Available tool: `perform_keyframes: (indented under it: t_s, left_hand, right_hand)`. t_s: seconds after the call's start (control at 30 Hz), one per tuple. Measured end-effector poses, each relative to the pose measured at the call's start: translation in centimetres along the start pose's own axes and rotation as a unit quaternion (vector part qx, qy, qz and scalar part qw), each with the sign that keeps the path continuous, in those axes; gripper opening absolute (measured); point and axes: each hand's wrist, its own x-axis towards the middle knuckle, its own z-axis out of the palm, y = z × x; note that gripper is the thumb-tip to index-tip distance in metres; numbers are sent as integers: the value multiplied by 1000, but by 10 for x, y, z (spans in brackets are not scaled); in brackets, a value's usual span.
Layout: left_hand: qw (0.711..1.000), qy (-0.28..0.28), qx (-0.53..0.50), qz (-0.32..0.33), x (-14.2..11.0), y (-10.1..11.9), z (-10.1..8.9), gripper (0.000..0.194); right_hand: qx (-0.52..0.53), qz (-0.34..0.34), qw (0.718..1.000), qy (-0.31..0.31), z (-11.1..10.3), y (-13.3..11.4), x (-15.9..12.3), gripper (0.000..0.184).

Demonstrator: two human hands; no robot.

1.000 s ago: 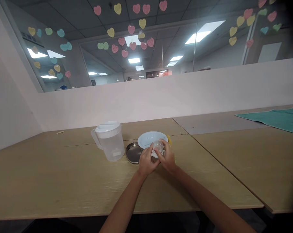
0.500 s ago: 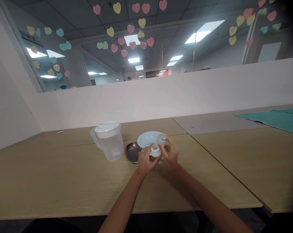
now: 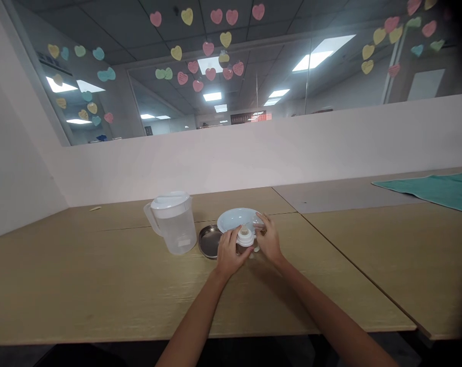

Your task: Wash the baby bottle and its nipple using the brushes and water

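A baby bottle [image 3: 246, 237] with a white collar and a pale teat stands upright on the table. My left hand [image 3: 229, 251] is wrapped round its left side. On the other side, close to the collar, my right hand [image 3: 268, 239] has its fingers curled round a clear domed cap [image 3: 257, 220], partly hidden by the fingers. Behind the bottle lies a pale blue bowl [image 3: 226, 218]. A round metal dish [image 3: 207, 242] sits just left of my left hand, partly covered by it.
A clear plastic pitcher [image 3: 179, 229] with a white lid stands left of the metal dish. At the far right a teal cloth [image 3: 437, 187] lies on the table. A seam between tables runs right of my hands. A low wall with a window rises behind.
My right hand's fingers have closed in and the clear cap has tilted behind them, showing less. My left hand stays on the bottle. The view has shifted slightly.
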Motion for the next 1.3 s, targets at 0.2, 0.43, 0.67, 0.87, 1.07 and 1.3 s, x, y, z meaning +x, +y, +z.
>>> perform_keyframes:
  t_s: [0.2,0.43,0.67,0.87,1.07,1.3]
  left_hand:
    - [1000,0,-7,-8,-1,-1,0,60]
    - [1000,-11,-14,-18,0,-1,-1,57]
    - [1000,-12,-14,-19,-1,-1,1,57]
    - [1000,-11,-15,-16,0,-1,0,56]
    - [1000,-16,-19,-17,0,-2,0,55]
    - [1000,-13,-23,-17,-1,-2,0,55]
  right_hand:
    - [-1,-8,999,-47,2,5,1,51]
    - [-7,-18,996,-82,3,5,4,42]
    - [-34,-45,994,-93,2,11,8,41]
    - [-37,-30,993,-111,0,13,9,44]
    - [-41,-26,990,-134,0,19,12,49]
    - [-43,-22,987,-156,0,17,10,52]
